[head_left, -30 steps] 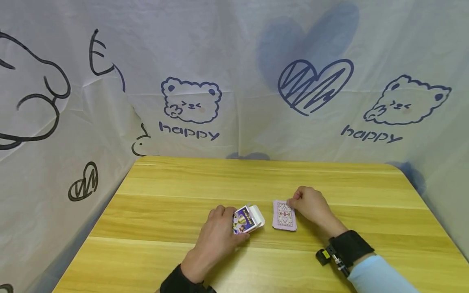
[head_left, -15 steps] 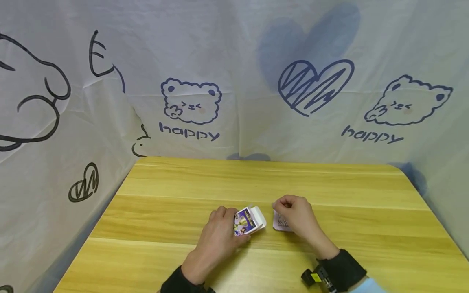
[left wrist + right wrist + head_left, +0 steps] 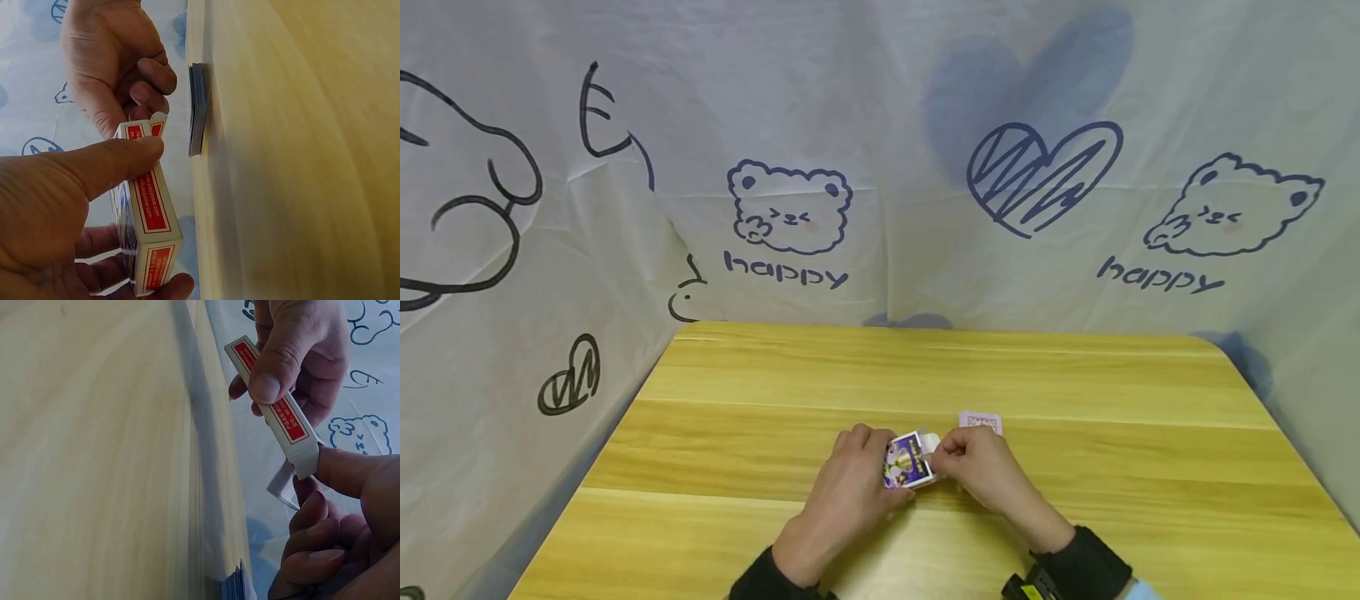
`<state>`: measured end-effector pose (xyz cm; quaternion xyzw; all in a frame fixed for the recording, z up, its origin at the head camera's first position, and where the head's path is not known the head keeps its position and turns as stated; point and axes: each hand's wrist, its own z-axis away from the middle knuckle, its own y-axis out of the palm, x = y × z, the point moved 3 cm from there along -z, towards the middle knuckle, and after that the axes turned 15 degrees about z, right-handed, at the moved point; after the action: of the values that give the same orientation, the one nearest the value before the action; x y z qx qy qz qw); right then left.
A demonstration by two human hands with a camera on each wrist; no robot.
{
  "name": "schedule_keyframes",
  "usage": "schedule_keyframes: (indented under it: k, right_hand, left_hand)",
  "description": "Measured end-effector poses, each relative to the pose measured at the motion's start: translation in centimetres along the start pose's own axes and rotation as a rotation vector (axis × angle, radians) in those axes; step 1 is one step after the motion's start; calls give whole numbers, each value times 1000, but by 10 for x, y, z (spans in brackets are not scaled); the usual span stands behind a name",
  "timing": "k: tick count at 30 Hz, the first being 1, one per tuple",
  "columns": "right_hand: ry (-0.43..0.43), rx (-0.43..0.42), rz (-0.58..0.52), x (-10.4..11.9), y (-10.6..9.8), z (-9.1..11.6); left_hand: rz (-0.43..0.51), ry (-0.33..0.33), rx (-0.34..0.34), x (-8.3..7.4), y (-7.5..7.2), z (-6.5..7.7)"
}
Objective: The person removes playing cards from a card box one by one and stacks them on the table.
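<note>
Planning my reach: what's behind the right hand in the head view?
The patterned far end of the card stack shows past the right hand, with table beyond. The hand covers the stack's near part there.

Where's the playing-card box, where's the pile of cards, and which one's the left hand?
Playing-card box (image 3: 906, 462): head view, on its purple printed face.
Pile of cards (image 3: 197, 109): left wrist view, on its stacked edges.
Left hand (image 3: 852, 477): head view, on its back.
</note>
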<state>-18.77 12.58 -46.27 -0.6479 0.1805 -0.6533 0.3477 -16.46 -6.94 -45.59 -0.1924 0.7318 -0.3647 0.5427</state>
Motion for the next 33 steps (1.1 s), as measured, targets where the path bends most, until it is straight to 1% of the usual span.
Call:
schedule_keyframes:
  k: [5, 8, 11, 13, 19, 22, 27, 33]
  right_hand:
    - [-2, 28, 2, -1, 0, 0]
    - [-16, 52, -34, -3, 0, -1]
    - [-19, 78, -90, -5, 0, -2]
    - [-7, 73, -112, -6, -2, -3]
    - [51, -19, -128, -11, -9, -7]
    - [87, -29, -171, -12, -11, -8]
    - [139, -13, -216, -14, -11, -8]
    - [160, -18, -252, -14, -11, -7]
  left_hand:
    - [3, 49, 11, -2, 0, 1]
    - [1, 55, 13, -2, -1, 1]
    - [5, 33, 20, -1, 0, 1]
    - [6, 12, 21, -1, 0, 1]
    - [-2, -48, -5, 0, -2, -1]
    - [4, -70, -31, 0, -3, -1]
    - [-5, -84, -76, 1, -6, 0]
    - [-15, -90, -88, 0, -8, 0]
